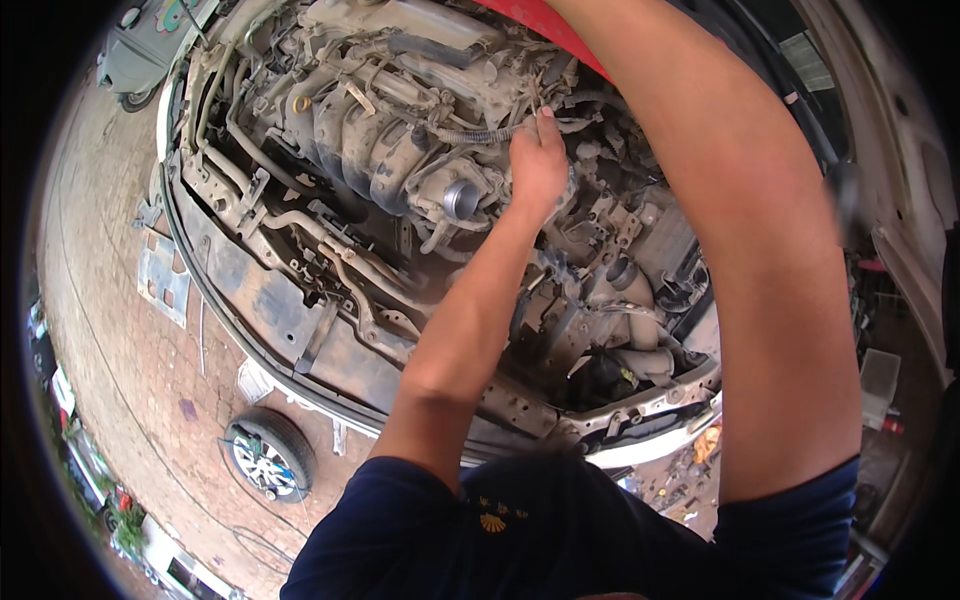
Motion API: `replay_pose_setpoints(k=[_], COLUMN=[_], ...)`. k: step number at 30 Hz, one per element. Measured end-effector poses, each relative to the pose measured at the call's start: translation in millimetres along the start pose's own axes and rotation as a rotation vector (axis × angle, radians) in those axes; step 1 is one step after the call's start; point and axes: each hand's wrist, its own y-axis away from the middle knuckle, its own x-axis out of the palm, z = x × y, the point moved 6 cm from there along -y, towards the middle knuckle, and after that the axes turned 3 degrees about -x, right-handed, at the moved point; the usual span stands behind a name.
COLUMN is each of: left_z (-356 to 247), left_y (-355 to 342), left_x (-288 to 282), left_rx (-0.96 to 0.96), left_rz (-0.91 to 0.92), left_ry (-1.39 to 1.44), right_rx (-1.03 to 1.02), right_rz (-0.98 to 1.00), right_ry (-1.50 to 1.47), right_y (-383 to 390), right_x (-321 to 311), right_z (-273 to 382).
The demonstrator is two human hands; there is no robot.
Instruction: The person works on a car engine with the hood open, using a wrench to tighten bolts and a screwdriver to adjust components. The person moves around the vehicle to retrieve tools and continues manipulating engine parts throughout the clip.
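Note:
My left hand (540, 160) reaches deep into the engine bay, its fingers closed at the far side of a dusty engine (345, 125). A ribbed wiring conduit (475, 135) runs up to these fingers from the left. What they grip is hidden, and whether the conduit itself is held I cannot tell. Just left of my wrist is a round, open metal throttle inlet (461, 199). My right arm (740, 220) stretches up along the right side past a red panel (560, 35). Its hand lies beyond the top edge, out of sight.
The car's front frame (330, 385) curves between me and the engine. A dark air duct (625, 275) and the battery area lie right of my left forearm. On the brick paving (130, 330) are a loose wheel (268, 455) and a flat metal plate (163, 275). A grey scooter (140, 50) stands far left.

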Motion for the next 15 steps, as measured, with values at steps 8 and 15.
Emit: replay_pose_setpoints(k=[8,15], left_z=[-7,3], left_y=[17,6], left_x=[-27,-19], left_rx=[-0.016,0.117], left_rz=[0.028,-0.005], left_ry=[-0.253,-0.360], right_rx=[-0.617,-0.177], right_rz=[-0.004,-0.615], right_ry=[-0.336,-0.436], right_y=[92,205], right_x=[-16,-52], right_z=[-2,-97])
